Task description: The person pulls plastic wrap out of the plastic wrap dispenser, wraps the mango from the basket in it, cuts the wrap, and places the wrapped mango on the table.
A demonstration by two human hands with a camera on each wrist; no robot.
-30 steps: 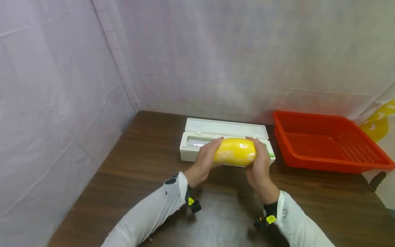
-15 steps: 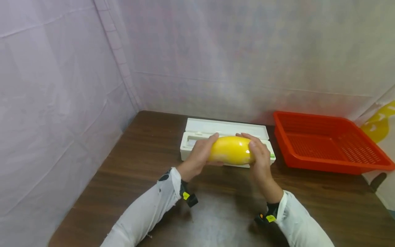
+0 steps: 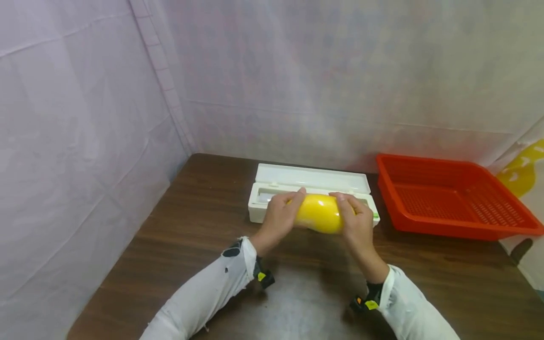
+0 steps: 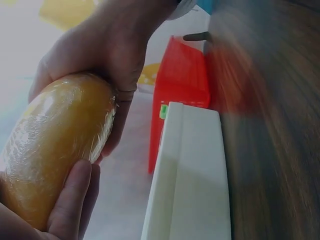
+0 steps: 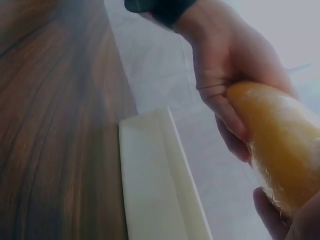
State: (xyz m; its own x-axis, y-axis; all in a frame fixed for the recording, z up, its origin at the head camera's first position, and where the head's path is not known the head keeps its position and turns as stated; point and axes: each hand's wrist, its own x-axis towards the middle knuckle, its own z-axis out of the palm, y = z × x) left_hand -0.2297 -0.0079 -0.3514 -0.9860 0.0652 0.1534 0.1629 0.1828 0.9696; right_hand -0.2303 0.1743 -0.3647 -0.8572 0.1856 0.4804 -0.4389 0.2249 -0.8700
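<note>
Both hands hold a long yellow fruit (image 3: 321,213), melon-like in shape and wrapped in shiny cling film, above the table. My left hand (image 3: 279,218) grips its left end, thumb on top. At its right end, my right hand (image 3: 356,226) curls its fingers and thumb round it. Wrinkled film edges show along the fruit (image 4: 62,135) in the left wrist view. Behind and below the hands stands a long white cling film dispenser box (image 3: 259,210), its lid (image 3: 312,176) folded back. The hands and fruit hide part of the box's front.
To the right of the box sits a red plastic basket (image 3: 446,229) with a perforated bottom. The dark wooden table (image 3: 204,198) ends at white sheeting (image 3: 297,85) at the back and left. Yellow-patterned cloth (image 3: 520,170) hangs at the far right.
The fruit has turned in the hands and shifted slightly. Both hands have changed their grip on its ends; the right thumb now lies over the top. Box and basket have not moved.
</note>
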